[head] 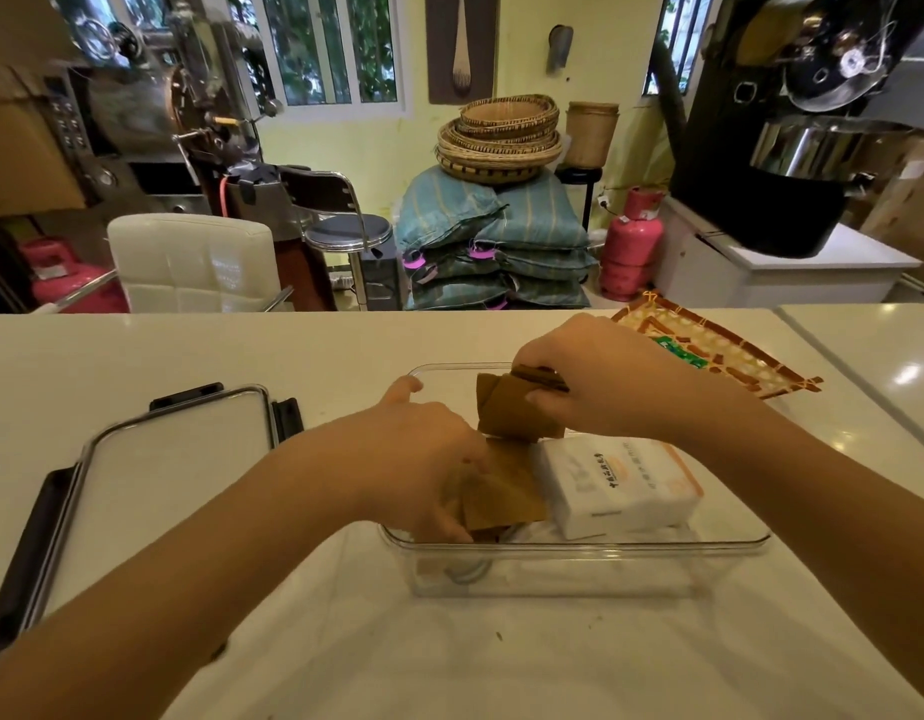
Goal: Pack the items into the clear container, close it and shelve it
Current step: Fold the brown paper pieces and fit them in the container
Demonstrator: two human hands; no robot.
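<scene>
Clear container (574,556) interior crowded: white pack (618,485), brown packets (506,493); far-left corner seemingly free

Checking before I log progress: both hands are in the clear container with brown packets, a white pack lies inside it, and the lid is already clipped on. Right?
Not quite. The head view shows the lid lying off on the table, left of the clear container, which is open. The rest holds: left hand and right hand hold brown packets, beside the white pack.
</scene>
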